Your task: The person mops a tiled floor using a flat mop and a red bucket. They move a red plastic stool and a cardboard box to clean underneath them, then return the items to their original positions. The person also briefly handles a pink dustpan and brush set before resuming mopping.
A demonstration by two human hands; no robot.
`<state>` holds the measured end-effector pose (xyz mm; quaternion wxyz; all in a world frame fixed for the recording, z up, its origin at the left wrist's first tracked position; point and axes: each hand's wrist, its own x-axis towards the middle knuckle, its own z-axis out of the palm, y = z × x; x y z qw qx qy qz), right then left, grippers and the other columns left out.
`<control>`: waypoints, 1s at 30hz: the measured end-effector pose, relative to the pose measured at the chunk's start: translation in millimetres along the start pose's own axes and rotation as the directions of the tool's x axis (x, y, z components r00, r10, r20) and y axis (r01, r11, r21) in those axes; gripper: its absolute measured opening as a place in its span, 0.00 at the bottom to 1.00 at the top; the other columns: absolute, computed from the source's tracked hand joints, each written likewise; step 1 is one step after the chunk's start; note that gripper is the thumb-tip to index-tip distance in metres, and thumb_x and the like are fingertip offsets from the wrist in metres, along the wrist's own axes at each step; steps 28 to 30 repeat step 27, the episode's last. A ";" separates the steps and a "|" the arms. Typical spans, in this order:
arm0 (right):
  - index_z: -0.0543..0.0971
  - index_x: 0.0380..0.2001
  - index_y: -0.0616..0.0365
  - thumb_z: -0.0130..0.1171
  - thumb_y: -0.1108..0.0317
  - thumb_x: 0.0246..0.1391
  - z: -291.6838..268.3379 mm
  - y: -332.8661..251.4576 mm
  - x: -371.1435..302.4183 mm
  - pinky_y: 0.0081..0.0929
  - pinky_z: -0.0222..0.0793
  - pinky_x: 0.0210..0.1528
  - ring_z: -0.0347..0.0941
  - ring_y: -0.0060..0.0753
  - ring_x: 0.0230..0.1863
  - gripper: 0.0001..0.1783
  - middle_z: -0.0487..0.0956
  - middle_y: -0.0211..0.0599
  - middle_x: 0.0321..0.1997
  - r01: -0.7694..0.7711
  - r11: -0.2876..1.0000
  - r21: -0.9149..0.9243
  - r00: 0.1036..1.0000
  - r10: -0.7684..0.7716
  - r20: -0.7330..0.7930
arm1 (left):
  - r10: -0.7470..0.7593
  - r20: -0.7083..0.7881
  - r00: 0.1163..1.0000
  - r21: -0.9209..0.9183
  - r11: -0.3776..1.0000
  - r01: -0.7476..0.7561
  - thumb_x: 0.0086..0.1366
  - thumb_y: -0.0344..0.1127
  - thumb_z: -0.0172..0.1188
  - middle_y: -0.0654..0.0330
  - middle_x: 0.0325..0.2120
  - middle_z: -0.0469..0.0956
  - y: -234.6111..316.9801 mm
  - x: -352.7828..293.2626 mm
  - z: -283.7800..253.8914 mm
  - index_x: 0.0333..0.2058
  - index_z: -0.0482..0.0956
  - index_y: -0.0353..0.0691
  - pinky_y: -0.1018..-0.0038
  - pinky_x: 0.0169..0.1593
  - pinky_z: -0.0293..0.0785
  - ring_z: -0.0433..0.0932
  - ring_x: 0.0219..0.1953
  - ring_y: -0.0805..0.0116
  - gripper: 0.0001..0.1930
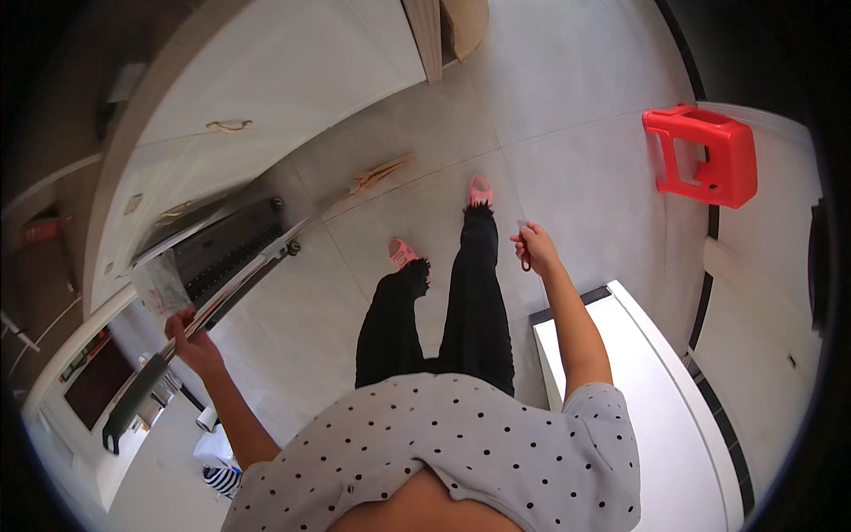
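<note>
In my left hand (193, 344) is a long-handled mop (306, 222), its pole slanting up and to the right across the floor. Its dark grip (133, 403) sticks out behind my fingers at the lower left, and a tan, bunched head (383, 174) lies at the far end. My right hand (535, 246), raised over the floor, is closed around a small tool with a dark red looped handle (526, 262) and a pale tip. My fingers cover part of that tool, so I cannot tell its kind.
A red plastic stool (709, 155) stands by the wall at the far right. White cabinets (292, 62) with handles line the left. Beside the pole is a black ridged object (232, 248). A white-topped unit (620, 381) stands close by my right arm.
</note>
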<state>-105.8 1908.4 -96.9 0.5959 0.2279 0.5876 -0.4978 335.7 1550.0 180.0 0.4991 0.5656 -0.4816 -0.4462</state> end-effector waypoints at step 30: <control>0.68 0.30 0.59 0.47 0.63 0.51 60.0 169.1 504.4 0.22 0.63 0.18 0.67 0.27 0.15 0.10 0.73 0.33 0.18 0.219 0.850 -0.479 0.974 -0.218 0.060 | 0.457 -0.302 0.836 0.152 0.889 -0.432 0.58 0.28 0.44 0.63 0.10 0.46 -411.8 0.1 95.9 0.13 0.51 0.45 0.65 0.49 0.62 0.53 0.19 0.71 0.17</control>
